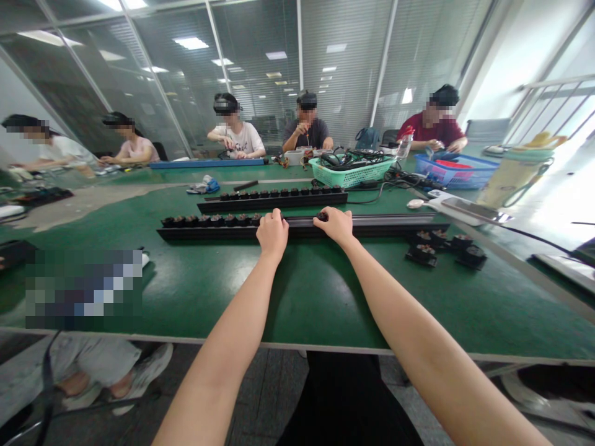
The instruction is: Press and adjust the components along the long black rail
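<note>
A long black rail (381,224) lies across the green table (316,297) in front of me. Several small round black parts (209,220) fill its left half. My left hand (272,233) is curled over the rail just right of that row, fingers closed on its edge. My right hand (335,224) rests on the rail a little further right, fingers pinched on one small black part (321,216) seated in the rail. Several loose black parts (441,246) lie on the table to the right of my right hand.
A second rail (274,199) filled with parts lies behind the first. Further back stand a green basket (351,171) of cables and a blue tray (453,171). Several people sit working along the far side and at the left. A plastic jug (511,173) stands at right.
</note>
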The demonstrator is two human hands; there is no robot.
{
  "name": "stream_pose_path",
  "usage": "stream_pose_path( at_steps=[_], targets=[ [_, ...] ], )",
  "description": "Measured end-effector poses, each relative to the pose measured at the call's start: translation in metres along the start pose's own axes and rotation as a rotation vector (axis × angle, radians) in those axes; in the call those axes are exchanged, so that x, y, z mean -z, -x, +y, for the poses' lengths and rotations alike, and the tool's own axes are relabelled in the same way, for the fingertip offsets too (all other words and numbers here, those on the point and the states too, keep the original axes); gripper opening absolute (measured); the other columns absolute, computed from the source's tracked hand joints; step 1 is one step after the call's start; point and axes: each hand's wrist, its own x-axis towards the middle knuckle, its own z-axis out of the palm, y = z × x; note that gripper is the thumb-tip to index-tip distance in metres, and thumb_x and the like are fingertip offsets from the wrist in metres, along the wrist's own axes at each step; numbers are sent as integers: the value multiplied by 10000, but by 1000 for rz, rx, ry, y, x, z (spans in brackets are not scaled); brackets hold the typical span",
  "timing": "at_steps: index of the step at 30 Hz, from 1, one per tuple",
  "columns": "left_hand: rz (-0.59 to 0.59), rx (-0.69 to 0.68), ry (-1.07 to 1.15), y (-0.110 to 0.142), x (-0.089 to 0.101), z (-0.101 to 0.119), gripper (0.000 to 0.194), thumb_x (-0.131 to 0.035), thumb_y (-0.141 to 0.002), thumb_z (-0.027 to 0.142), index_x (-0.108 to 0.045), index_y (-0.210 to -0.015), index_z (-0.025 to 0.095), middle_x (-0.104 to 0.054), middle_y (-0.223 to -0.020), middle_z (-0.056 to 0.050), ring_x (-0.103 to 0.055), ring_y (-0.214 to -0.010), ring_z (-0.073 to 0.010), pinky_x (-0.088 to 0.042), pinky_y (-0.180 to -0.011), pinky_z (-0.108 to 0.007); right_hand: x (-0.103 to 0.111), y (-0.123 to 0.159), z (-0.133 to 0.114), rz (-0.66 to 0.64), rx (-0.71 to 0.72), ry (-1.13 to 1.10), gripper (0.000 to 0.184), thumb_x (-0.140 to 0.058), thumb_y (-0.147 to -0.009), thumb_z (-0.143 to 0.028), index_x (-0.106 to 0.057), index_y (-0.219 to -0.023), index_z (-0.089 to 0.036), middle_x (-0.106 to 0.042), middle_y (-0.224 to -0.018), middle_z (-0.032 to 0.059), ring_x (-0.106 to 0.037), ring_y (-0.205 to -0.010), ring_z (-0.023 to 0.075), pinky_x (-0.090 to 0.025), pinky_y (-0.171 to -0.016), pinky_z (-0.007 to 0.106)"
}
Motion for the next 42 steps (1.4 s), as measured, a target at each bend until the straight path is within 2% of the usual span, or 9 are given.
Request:
stream_pose_path(
  at_steps=[13,27,42],
  targets=[
    [-6,-3,-2,0,2,0,318,-440,-1025,259,-579,-1309,223,-677,-1242,-124,-600,-1210,-269,-547,-931,-358,0,-1,-2,-5,-47,-27,319,-594,-915,-497,-704,-1028,-221,-765,-1114,60,-673,-1037,279,-334,-927,405],
    [-4,-6,9,0,1,0,332,-421,-1025,261,-580,-1315,227,-669,-1251,-137,-600,-1209,-273,-545,-935,-365,1,0,-3,0,-47,-7,314,-572,-922,-470,-702,-1046,-213,-755,-1130,104,-661,-1047,297,-344,-927,411],
    [-9,7,14,1,3,2,305,-447,-1025,254,-585,-1296,221,-670,-1248,-136,-598,-1222,-274,-541,-944,-367,0,0,-2,10,-57,-17,308,-580,-908,-450,-707,-1049,-206,-748,-1160,102,-658,-1075,298,-352,-947,415]
  ],
)
